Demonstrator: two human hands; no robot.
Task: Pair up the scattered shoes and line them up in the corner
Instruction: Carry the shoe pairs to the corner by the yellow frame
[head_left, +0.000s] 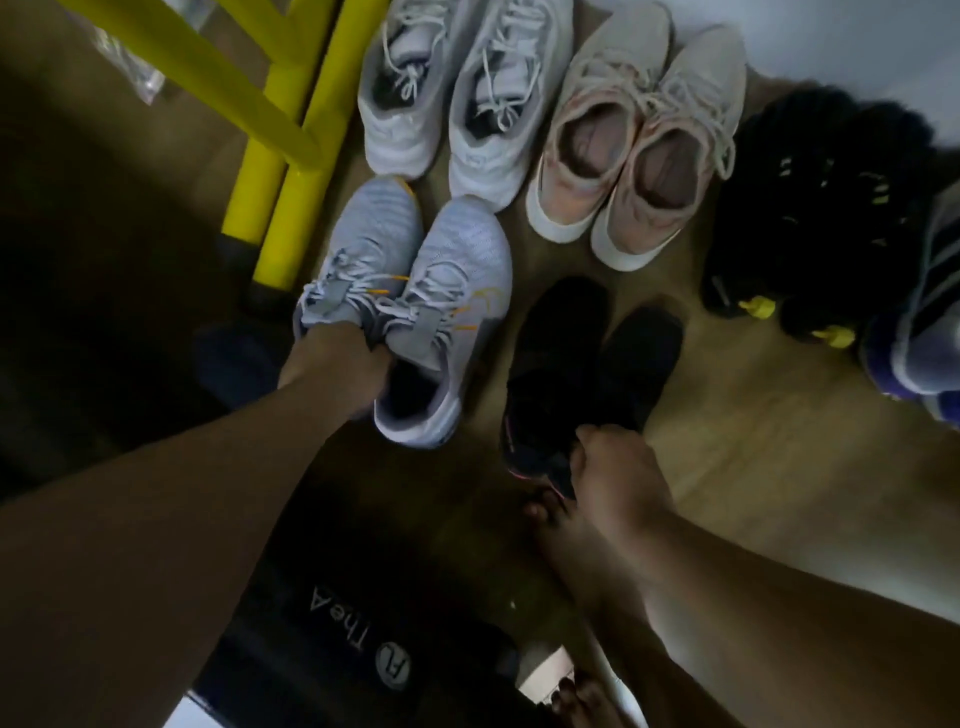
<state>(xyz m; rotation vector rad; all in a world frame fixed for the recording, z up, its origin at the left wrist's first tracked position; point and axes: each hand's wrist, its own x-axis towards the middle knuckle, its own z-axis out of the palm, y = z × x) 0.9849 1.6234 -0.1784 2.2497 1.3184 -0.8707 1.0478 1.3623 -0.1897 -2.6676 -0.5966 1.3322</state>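
Observation:
My left hand (332, 358) grips the light blue-grey sneaker pair (457, 291) at the inner collars, both shoes side by side, toes pointing away. My right hand (618, 467) pinches the heels of the black shoe pair (566, 343), which sits to the right of the grey pair. Behind them stand a white sneaker pair (452, 93) and a beige-pink pair (639, 140) in a row. Further right lie a black pair with yellow accents (810, 208) and a purple-and-white shoe (924, 332) at the frame edge.
A yellow metal frame (291, 130) with legs stands on the floor left of the shoes. A white wall (841, 36) runs behind the row. My bare feet (566, 540) and dark shorts with white print (353, 644) fill the lower frame. The floor is tan.

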